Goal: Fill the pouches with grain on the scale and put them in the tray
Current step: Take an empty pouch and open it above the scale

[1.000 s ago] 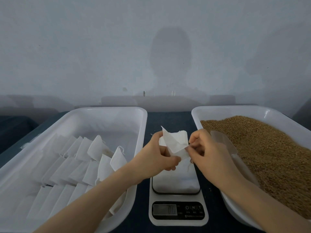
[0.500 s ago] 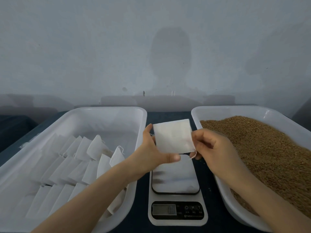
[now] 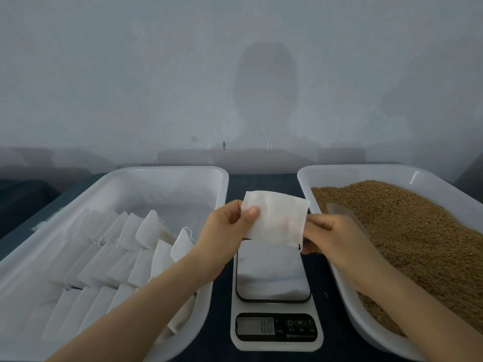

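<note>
A pale grey wall is filling the upper half of the view, with the person's shadow falling on it. Below it a dark blue table is carrying everything.

Along the table's left edge a large white rectangular plastic tray is holding rows of flat white empty pouches, overlapping and leaning on one another. Along the right edge a second white plastic tray is holding a heap of golden-brown grain, which is sloping up toward its right side.

Between the two trays, toward the table's near edge, a white digital kitchen scale is sitting with its shiny weighing plate bare.

The left hand and the right hand are hovering above the far end of the scale. Between them they are holding a small square white fabric pouch stretched flat, clear of the plate. The left thumb is pressing on the pouch's front near its left edge, with the fingers behind it. The right fingers are curling in and pinching its right edge.

A pale translucent scoop is lying in the grain just behind the right hand.

The scale's grey display is showing faint digits, too blurred to read. Beside it, a power symbol and the letters M and T are marking three buttons; the fine print underneath is too small to read.
</note>
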A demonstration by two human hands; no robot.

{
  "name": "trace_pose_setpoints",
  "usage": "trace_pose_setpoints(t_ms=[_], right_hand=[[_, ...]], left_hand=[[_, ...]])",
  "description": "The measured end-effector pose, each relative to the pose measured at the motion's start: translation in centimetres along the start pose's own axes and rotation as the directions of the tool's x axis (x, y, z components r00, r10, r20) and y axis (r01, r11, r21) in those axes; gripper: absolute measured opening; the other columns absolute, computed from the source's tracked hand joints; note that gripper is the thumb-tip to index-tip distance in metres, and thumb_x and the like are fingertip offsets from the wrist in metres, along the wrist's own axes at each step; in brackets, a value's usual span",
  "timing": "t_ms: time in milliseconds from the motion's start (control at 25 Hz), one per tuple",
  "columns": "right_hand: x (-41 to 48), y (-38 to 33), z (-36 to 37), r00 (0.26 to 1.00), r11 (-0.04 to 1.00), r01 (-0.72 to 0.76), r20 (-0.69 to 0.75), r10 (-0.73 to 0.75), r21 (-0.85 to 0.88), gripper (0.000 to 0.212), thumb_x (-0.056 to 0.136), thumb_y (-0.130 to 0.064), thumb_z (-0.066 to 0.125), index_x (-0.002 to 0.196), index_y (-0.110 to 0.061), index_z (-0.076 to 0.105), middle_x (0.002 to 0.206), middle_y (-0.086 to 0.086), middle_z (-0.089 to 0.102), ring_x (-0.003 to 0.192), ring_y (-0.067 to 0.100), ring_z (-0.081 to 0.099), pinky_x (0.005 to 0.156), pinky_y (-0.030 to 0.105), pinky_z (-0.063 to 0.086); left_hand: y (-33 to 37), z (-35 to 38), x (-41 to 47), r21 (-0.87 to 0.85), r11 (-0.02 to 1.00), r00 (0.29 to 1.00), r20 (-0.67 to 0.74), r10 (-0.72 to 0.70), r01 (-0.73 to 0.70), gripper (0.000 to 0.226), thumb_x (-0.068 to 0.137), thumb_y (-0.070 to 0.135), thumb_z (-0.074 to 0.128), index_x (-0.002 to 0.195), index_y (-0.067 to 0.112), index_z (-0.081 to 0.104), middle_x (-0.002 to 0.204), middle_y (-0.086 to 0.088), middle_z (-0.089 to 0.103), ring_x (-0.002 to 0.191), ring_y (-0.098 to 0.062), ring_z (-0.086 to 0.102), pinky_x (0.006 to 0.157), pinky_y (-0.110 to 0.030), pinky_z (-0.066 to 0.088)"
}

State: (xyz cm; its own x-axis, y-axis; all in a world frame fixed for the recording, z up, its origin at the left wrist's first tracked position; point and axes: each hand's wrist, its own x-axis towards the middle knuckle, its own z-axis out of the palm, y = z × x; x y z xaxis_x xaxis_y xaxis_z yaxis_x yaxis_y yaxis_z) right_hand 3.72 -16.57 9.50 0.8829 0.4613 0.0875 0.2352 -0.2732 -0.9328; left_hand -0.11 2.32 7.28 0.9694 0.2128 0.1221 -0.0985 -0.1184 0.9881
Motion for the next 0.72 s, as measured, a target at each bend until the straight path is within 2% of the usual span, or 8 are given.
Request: trace_pose_setpoints(t_ms=[80,200,280,360,440,560,600,720], right_hand=[[0.1,0.1,-0.1,0.998,0.999,-0.041,-0.055,0.043,0.035,0.021,0.087,-0.035,0.063,0.078,-0.022,0.077,0.074,-0.006,0.074,0.073,0.011,0.070,0.074,0.026,0.055],[0.4,0.3,-0.4,0.978,0.994,-0.107,-0.177,0.109,0.020,0.026,0.082,-0.041,0.067,0.075,-0.018,0.077,0.072,0.001,0.074,0.077,0.024,0.070,0.084,0.040,0.055],[0.3,0.3,-0.4,0.978,0.993,-0.107,-0.182,0.098,-0.042,0.029,0.082,-0.043,0.067,0.071,-0.017,0.076,0.066,0.008,0.070,0.060,0.028,0.063,0.069,0.036,0.056],[0.0,0.0,-0.3,0.989,0.993,-0.070,-0.139,0.056,-0.099,0.027,0.085,-0.038,0.066,0.060,-0.028,0.072,0.044,0.000,0.055,0.038,0.011,0.043,0.043,0.017,0.038],[-0.1,-0.2,-0.1,0.995,0.991,-0.044,-0.094,0.032,-0.129,0.031,0.085,-0.036,0.065,0.054,-0.034,0.069,0.036,-0.008,0.042,0.031,0.004,0.032,0.035,0.010,0.024],[-0.3,-0.3,0.0,0.998,0.986,-0.043,-0.058,0.034,-0.159,0.016,0.085,-0.034,0.066,0.071,-0.031,0.072,0.037,-0.009,0.047,0.030,0.001,0.039,0.033,0.008,0.025],[-0.3,-0.2,0.1,0.998,0.983,-0.042,-0.046,0.034,-0.181,0.013,0.085,-0.032,0.065,0.074,-0.031,0.072,0.040,-0.008,0.052,0.032,0.000,0.041,0.034,0.008,0.026],[-0.4,-0.2,0.2,0.999,0.974,-0.033,0.016,0.037,-0.223,0.008,0.081,-0.034,0.063,0.077,-0.038,0.069,0.053,-0.014,0.062,0.043,-0.005,0.051,0.040,0.007,0.033]], left_hand=[[0.1,0.1,-0.2,0.055,0.997,0.998,-0.039,0.058,-0.056,0.028,0.094,0.032,0.054,0.085,0.007,0.063,0.071,0.006,0.063,0.066,-0.005,0.057,0.062,-0.014,0.049],[0.4,0.3,-0.3,0.153,0.982,0.990,-0.077,0.122,-0.109,0.029,0.090,0.039,0.055,0.080,0.014,0.063,0.065,0.014,0.057,0.062,0.000,0.050,0.057,-0.008,0.041],[0.5,0.3,-0.3,0.210,0.971,0.986,-0.096,0.134,-0.111,0.022,0.082,0.043,0.062,0.097,0.028,0.059,0.086,0.024,0.061,0.078,0.006,0.055,0.066,-0.005,0.044],[0.5,0.5,-0.7,0.331,0.927,0.977,-0.060,0.204,-0.174,0.072,0.065,0.055,0.071,0.126,0.043,0.034,0.123,0.029,0.040,0.113,0.010,0.043,0.089,-0.008,0.042],[0.3,0.8,-1.0,0.532,0.761,0.916,0.075,0.394,-0.371,0.103,0.057,0.063,0.076,0.138,0.049,0.015,0.139,0.025,0.022,0.135,0.005,0.019,0.109,-0.017,0.024],[-0.1,1.6,-1.3,0.746,0.409,0.806,0.282,0.521,-0.525,0.105,0.065,0.049,0.080,0.147,0.036,0.016,0.149,0.015,0.024,0.143,-0.001,0.004,0.110,-0.028,0.009],[-0.2,1.8,-1.3,0.762,0.364,0.798,0.317,0.512,-0.536,0.098,0.068,0.045,0.079,0.147,0.031,0.023,0.149,0.012,0.030,0.144,-0.003,0.006,0.110,-0.029,0.010],[-0.5,1.7,-1.4,0.767,0.354,0.805,0.335,0.490,-0.535,0.068,0.076,0.037,0.076,0.136,0.022,0.048,0.138,0.007,0.051,0.140,-0.012,0.031,0.106,-0.037,0.018]])
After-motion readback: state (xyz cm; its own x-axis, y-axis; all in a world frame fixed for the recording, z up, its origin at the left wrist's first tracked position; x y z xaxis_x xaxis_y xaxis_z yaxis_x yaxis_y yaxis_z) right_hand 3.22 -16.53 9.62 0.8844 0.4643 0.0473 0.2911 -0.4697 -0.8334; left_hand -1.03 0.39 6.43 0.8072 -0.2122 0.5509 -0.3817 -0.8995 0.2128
